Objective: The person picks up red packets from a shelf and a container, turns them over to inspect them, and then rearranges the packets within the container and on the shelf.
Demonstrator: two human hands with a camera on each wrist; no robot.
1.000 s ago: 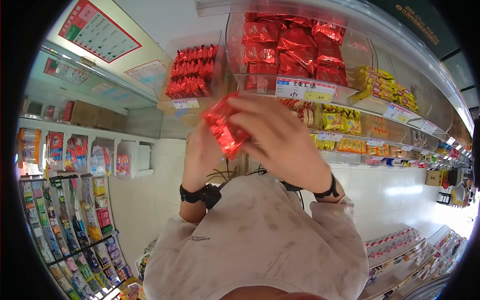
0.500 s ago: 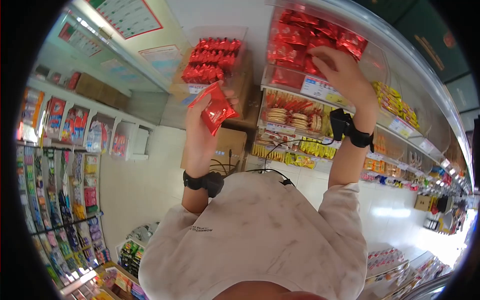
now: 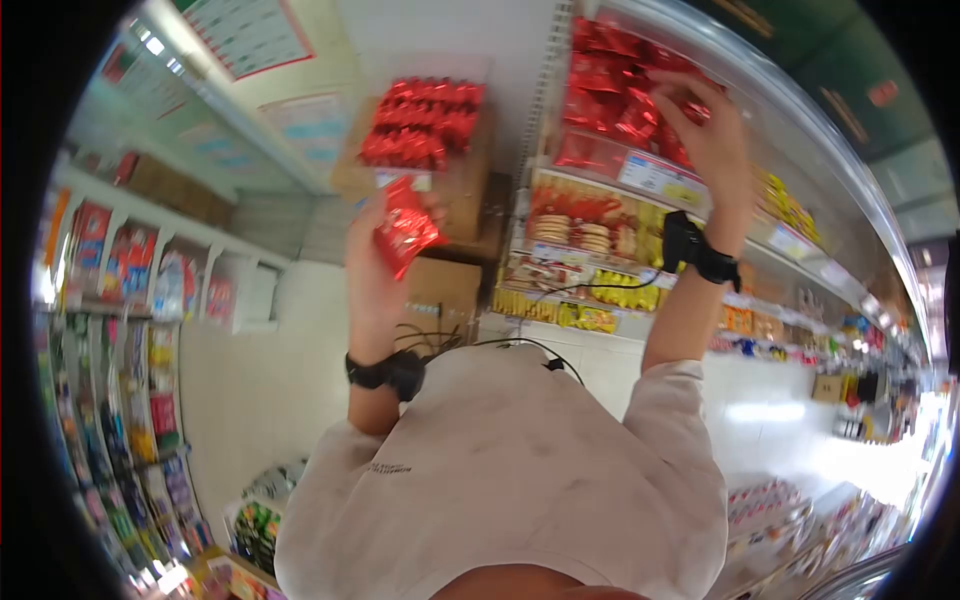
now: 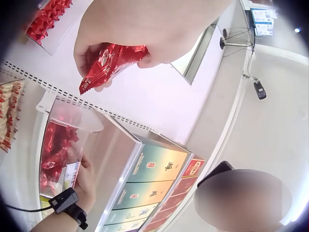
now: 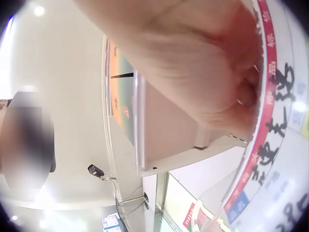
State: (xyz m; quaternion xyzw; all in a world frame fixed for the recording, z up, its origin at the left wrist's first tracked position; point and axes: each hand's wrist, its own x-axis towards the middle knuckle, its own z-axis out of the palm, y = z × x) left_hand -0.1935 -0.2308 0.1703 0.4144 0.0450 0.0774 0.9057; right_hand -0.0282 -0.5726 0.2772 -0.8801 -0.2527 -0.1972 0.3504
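Note:
In the head view my left hand (image 3: 372, 272) holds a shiny red foil packet (image 3: 405, 230) up in front of the shelves. The left wrist view shows the fingers curled round that packet (image 4: 112, 63), its crimped end sticking out. My right hand (image 3: 718, 140) is over the clear bin (image 3: 590, 150) of similar red packets (image 3: 605, 85), its thumb and forefinger spread at the pile. From the right wrist, the hand (image 5: 203, 72) reaches behind the price tag (image 5: 275, 159), which hides its fingertips.
A second clear box of red packets (image 3: 425, 120) stands on a carton to the left. Below the bin, shelves hold round biscuits (image 3: 550, 228) and yellow packets (image 3: 625, 292). A black cable (image 3: 600, 286) runs from the right wrist camera (image 3: 685, 240). Boxes (image 4: 157, 164) stand above the bin.
A second ago both hands were together at the red packet. The right hand has since left it and moved up and right to the bin; the left hand still holds the packet.

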